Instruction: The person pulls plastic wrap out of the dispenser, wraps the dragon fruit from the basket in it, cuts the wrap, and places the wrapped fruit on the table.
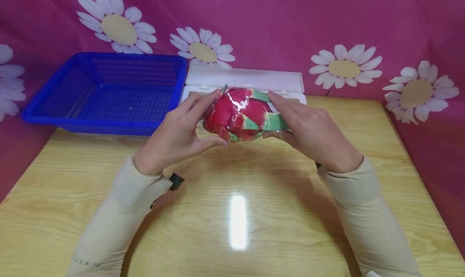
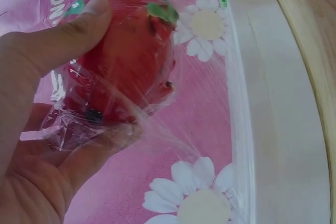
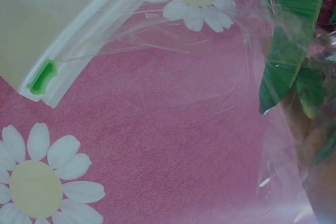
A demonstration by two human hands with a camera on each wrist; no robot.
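Observation:
Both hands hold a red dragon fruit [image 1: 241, 113] with green scales, raised above the table in front of a white cling film dispenser [image 1: 243, 78]. The left hand [image 1: 179, 133] grips its left end, thumb on the near side and fingers on the far side. At the other end, the right hand [image 1: 314, 127] pinches around the long green leaf tips. Clear cling film [image 2: 202, 114] covers the fruit and stretches across to the dispenser in the left wrist view. A green slider [image 3: 43, 77] sits on the dispenser's edge in the right wrist view.
A blue plastic basket [image 1: 103, 127] stands at the back left, close beside the dispenser. Behind the wooden table [image 1: 203, 220] hangs a pink cloth [image 1: 269, 26] printed with white daisies.

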